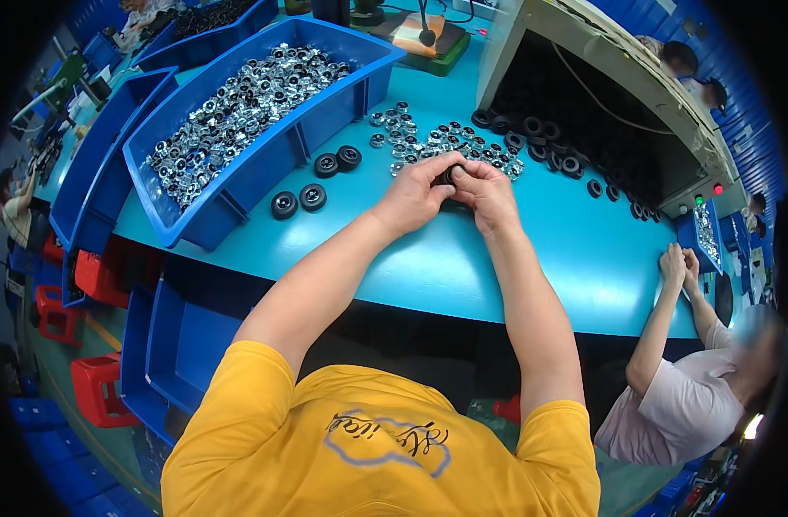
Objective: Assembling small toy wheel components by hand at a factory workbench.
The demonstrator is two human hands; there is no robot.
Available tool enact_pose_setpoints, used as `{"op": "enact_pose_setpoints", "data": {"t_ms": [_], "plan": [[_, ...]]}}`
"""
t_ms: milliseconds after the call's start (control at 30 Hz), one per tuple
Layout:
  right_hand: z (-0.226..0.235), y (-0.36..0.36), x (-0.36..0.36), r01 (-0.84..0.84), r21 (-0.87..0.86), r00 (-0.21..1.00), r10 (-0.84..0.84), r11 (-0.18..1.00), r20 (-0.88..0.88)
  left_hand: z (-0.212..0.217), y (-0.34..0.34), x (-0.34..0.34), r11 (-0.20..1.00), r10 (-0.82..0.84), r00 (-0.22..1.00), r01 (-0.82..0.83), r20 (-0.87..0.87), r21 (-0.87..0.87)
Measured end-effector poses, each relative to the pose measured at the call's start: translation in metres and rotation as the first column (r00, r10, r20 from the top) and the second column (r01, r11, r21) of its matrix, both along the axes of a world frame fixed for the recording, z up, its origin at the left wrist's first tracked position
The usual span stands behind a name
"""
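Note:
Over the middle of the turquoise table, my left hand [414, 196] and my right hand [490, 195] come together, fingers closed around a small black toy wheel tyre [452, 175]. Fingers cover most of it, so I cannot tell whether a hub sits inside. Just beyond my hands lies a loose spread of shiny silver wheel hubs [454, 138]. To the left stand several finished-looking small wheels [313, 196], black tyres with hubs in them. Black tyres [570, 164] lie scattered to the right, running back to a dark heap.
A large blue bin [265, 164] full of silver hubs stands at the left. A beige machine housing [618, 52] arches over the tyre heap. At the right, another person's hands [680, 265] work near a small blue bin [687, 237]. Red stools [99, 388] stand lower left.

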State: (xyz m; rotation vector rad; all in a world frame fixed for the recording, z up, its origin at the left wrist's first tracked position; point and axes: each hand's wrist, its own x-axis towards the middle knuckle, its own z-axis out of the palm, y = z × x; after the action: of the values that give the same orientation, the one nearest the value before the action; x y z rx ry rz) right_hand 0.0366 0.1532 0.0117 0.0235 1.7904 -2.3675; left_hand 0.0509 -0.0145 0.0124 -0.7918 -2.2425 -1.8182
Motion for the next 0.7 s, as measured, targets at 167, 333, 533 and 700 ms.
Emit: {"op": "enact_pose_setpoints", "data": {"t_ms": [167,333,533,700], "plan": [[0.009,-0.002,0.003,-0.068,-0.021,0.992,0.065,0.997,-0.105,0.005,0.001,-0.001,0.993,0.076,0.994,-0.07,-0.072,0.095],[0.014,-0.006,0.004,-0.057,-0.035,0.991,0.052,0.998,-0.125,0.012,-0.006,-0.003,0.987,0.014,0.982,-0.044,0.189,0.156],[0.003,-0.007,0.001,0.016,0.006,0.984,-0.015,1.0,-0.179,0.009,-0.003,-0.006,0.968,0.003,0.943,-0.086,0.331,0.237],[0.004,-0.019,0.01,0.137,0.158,0.952,-0.086,0.978,-0.294,0.008,-0.002,-0.006,0.936,0.014,0.919,-0.151,0.394,0.319]]}}
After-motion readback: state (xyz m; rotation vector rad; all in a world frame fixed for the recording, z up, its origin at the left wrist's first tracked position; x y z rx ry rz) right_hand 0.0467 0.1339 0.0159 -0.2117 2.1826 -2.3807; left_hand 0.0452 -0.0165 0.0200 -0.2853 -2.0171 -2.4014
